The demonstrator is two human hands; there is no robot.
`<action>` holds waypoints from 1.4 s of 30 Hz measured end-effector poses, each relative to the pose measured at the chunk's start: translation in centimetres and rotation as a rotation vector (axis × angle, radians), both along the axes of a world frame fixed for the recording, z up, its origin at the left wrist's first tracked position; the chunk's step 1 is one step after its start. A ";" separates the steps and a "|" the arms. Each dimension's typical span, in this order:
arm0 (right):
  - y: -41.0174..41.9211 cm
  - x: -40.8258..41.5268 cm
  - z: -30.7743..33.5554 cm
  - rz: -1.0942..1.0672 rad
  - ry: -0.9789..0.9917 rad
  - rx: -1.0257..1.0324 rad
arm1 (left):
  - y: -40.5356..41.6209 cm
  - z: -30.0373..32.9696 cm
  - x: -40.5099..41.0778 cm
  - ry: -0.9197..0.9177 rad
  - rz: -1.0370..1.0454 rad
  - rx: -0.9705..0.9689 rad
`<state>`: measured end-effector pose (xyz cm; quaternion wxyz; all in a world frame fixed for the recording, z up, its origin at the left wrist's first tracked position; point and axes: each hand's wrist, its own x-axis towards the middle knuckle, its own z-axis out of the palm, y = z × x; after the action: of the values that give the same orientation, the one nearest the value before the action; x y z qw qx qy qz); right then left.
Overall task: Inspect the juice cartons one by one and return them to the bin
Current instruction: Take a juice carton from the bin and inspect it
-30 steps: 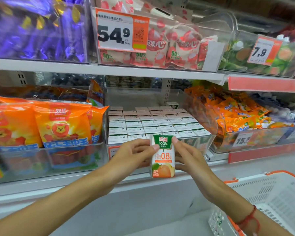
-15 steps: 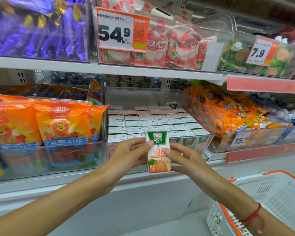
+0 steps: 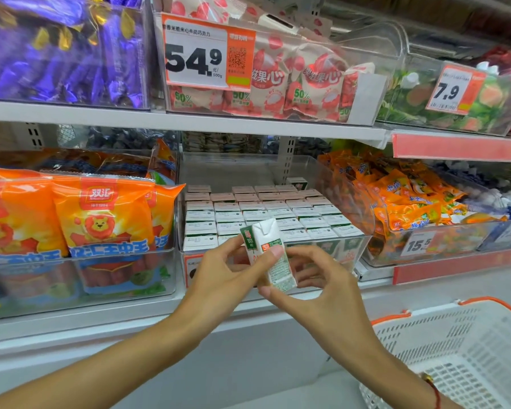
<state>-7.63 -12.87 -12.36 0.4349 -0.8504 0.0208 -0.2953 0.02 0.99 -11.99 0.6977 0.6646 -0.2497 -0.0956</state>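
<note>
inspection mid-way: both hands, left hand (image 3: 219,278) and right hand (image 3: 316,287), pinch one juice carton (image 3: 273,255) turned sideways; not yet returned to clear bin (image 3: 363,219); packed cartons remain.

There is 1 view, from a wide-angle camera worn on the person's head. It looks forward and slightly down at shop shelves (image 3: 189,121), close enough that the forearms enter from the bottom edge. A basket (image 3: 466,349) sits in the lower right corner.

Smooth paperboard juice carton (image 3: 273,255), clear glossy plastic bin (image 3: 363,208), perforated plastic basket (image 3: 460,349)
</note>
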 end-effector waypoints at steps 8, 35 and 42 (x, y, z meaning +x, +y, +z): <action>-1.9 0.4 1.4 0.256 0.271 0.410 | 0.6 0.7 0.7 0.163 -0.127 0.037; -2.1 0.0 2.2 0.219 0.139 0.479 | 1.3 1.6 -0.1 -0.354 0.032 0.088; -2.0 -0.3 2.4 0.181 0.007 0.503 | 1.5 1.4 -0.3 -0.618 0.084 0.137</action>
<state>-7.95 -14.91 -10.01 0.6572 -0.7150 0.0190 -0.2376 -0.33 2.44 -10.60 0.5459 0.7174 -0.4151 0.1230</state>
